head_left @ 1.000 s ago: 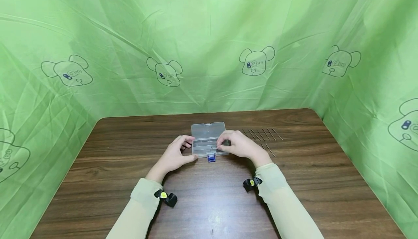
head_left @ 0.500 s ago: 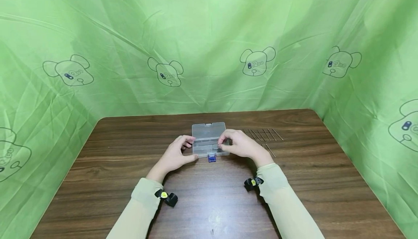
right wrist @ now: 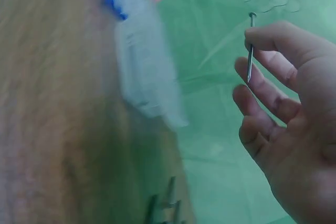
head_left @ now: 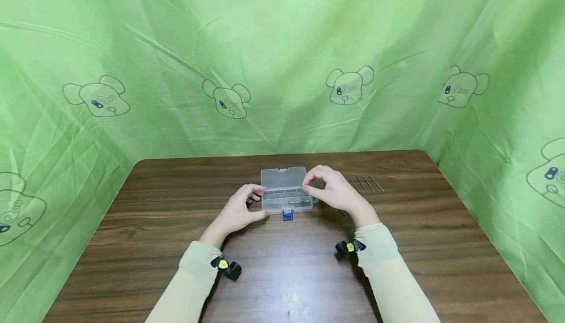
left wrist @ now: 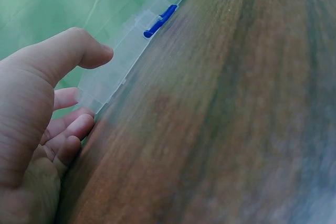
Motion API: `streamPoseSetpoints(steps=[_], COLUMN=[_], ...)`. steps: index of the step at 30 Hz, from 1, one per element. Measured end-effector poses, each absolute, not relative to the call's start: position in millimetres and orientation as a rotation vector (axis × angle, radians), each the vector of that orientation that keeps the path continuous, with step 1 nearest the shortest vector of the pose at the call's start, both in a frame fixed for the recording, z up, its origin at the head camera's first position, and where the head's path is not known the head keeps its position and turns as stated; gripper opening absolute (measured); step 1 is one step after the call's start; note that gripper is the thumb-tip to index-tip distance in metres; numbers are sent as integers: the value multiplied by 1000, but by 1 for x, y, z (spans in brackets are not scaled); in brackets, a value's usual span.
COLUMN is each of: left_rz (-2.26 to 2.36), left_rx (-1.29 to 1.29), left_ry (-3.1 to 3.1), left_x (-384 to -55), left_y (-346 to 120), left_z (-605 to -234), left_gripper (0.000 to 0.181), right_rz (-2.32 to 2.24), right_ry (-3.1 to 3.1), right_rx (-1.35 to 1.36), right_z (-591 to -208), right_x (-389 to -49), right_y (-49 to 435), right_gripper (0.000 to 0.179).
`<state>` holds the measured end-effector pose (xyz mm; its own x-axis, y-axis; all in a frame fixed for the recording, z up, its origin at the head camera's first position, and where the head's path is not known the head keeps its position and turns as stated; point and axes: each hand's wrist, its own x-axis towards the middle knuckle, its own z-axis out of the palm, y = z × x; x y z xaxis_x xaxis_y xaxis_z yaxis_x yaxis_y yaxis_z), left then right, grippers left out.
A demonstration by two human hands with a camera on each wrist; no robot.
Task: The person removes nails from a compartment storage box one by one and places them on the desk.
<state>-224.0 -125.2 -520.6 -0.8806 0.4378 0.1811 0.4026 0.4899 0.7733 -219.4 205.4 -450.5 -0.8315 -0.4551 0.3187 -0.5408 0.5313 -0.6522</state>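
A clear plastic storage box (head_left: 275, 201) with its lid (head_left: 282, 178) raised at the back stands on the table, a blue latch (head_left: 288, 214) at its front. My left hand (head_left: 236, 212) holds the box's left end, thumb by the front corner and fingers at the side. Over the box's right end, my right hand (head_left: 337, 191) pinches a nail (right wrist: 251, 51) between thumb and index finger. The right wrist view shows that nail head up, its point downward. A thin dark nail (head_left: 300, 202) lies inside the box's front compartment.
Several nails (head_left: 367, 184) lie in a row on the wooden table (head_left: 423, 244) to the right of the box, some hidden behind my right hand. A green cloth (head_left: 282, 58) with printed bear heads hangs behind the table and at both sides.
My right hand has lifted from low over the box's front compartment and shifted right and back, a nail in its fingers. The left hand stays at the box.
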Motion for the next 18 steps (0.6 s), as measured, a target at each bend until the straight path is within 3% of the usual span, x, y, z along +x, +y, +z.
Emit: streamPoseSetpoints(steps=[11, 18], left_rz=[1378, 1362], left_rx=[753, 761], left_ry=[2672, 2677], left_x=[-225, -226], left_y=[-125, -126], left_z=[-523, -523], left_gripper=[64, 64], right_rz=[1268, 1248], right_ry=[-2714, -2711], right_rx=[640, 528], right_z=[-420, -416], right_x=[-200, -188], right_y=[245, 289], right_gripper=[6, 18])
